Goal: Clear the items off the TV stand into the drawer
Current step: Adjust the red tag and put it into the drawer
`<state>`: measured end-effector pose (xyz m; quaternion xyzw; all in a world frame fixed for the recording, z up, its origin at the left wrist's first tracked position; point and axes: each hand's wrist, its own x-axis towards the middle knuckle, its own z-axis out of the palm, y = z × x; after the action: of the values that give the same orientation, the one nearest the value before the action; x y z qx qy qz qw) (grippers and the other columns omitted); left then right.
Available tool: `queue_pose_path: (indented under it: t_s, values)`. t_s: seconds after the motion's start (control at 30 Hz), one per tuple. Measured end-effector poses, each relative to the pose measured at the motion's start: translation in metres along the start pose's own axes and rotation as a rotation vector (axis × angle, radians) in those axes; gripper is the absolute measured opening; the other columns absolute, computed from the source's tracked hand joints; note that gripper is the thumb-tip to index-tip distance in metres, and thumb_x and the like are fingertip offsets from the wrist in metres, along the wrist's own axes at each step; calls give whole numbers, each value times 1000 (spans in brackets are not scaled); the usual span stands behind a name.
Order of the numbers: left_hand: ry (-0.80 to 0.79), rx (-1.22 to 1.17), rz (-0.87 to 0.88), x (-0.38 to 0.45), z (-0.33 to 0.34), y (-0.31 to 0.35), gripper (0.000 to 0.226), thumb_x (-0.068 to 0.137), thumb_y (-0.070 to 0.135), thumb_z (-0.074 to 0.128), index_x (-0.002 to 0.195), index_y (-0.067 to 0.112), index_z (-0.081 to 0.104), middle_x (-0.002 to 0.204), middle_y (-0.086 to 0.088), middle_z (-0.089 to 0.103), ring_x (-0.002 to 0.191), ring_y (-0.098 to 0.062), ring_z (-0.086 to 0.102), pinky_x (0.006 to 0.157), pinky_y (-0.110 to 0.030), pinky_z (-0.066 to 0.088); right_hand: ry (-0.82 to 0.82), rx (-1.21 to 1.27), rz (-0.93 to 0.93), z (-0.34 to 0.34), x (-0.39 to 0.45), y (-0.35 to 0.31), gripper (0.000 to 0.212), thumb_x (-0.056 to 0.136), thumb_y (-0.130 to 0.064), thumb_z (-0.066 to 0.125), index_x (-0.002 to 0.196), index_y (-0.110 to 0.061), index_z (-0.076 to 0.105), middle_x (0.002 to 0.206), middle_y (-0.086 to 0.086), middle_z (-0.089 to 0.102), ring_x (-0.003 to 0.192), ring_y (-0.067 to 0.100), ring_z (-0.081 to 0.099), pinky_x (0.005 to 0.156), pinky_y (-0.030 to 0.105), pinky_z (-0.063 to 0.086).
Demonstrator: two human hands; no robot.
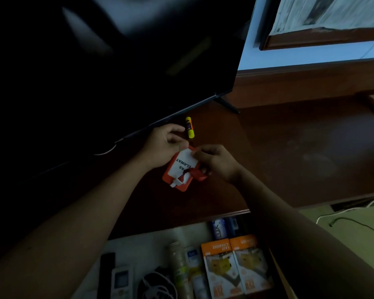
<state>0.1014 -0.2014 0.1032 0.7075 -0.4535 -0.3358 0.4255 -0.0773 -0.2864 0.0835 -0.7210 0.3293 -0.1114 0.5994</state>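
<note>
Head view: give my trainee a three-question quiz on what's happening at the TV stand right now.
1. True or false: both hands hold the orange badge holder.
2. Which item lies loose on the TV stand, just beyond the left hand?
A. remote
B. yellow glue stick
C. charger box
3. Is the drawer open or closed?

Key: 1 true; 2 B; 3 open, with two orange fast-charger boxes inside. The right hand pinches the card's edge.

Left hand (164, 145): mine, bare; no glove, no ring that I can make out in this dim light
Right hand (214, 160): bare too; nothing on the fingers that shows
Wrists: no watch, no band on either one
Forearms: both uncovered right to the frame's lower edge; no sleeve shows anywhere
</note>
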Motion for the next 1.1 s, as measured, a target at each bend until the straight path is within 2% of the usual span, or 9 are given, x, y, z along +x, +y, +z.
queue_pose_path:
  t_s: [0.1,0.27,0.4,0.47,0.57,0.77,0.83,0.93,1.1]
  values:
    - [45,-36,-22,-22,-9,-8,50,85,22,76,131,20,57,103,4,73,93,-5,71,77,-26,57,-2,6,31,25,-13,-9,15,100,-21,58,103,-10,66,87,4,71,61,9,63,55,22,50]
    - [461,-304,-135,-67,-25,-31,49,95,40,61,137,18,49,131,-1,60,110,-11,61,87,-28,52,115,291,148,78,-27,-16,25,100,-16,56,124,-10,56,107,8,71,80,17,74,71,30,59]
    - [293,-551,-313,-120,-25,-53,78,85,73,45,149,30,36,149,0,46,128,-16,48,84,-28,38,242,549,205,119,-36,-27,28,98,-12,59,125,-7,58,108,12,73,89,25,75,82,44,61]
    - [92,-564,-264,-141,-20,-55,71,85,76,42,143,35,46,141,11,55,121,-2,53,90,-23,38,268,575,190,133,-43,-34,26,97,-10,60,123,-6,58,106,12,73,81,20,75,70,33,61]
    - [-49,-555,-224,-161,-19,-55,37,96,54,38,122,36,58,116,20,66,99,13,60,75,-10,41,260,577,171,144,-55,-42,24,99,-9,57,122,-8,54,98,9,71,67,15,72,56,25,56]
    - [-37,-491,-277,-172,-47,-70,19,101,25,49,103,19,68,92,4,73,81,-11,68,81,-27,48,139,633,102,148,-73,-51,28,102,-8,48,128,-9,58,97,10,70,65,11,70,54,24,56]
    - [-36,-411,-266,-171,-63,-74,16,100,18,53,100,12,67,88,-5,71,65,-18,64,75,-32,52,92,619,103,146,-73,-52,32,100,-9,51,131,-9,58,108,15,71,76,18,71,60,27,57]
    - [-9,-181,-225,-164,-85,-77,10,96,8,60,91,7,69,83,-14,68,64,-23,59,59,-28,50,-44,498,121,147,-74,-49,39,94,-14,59,133,-14,57,112,23,68,77,31,61,57,29,52]
    - [-50,189,-96,-149,-104,-47,41,98,42,55,71,11,64,52,1,51,43,-11,48,46,-24,38,-151,-102,21,153,-80,-54,28,98,-11,54,125,-16,60,97,7,69,65,17,60,54,23,48]
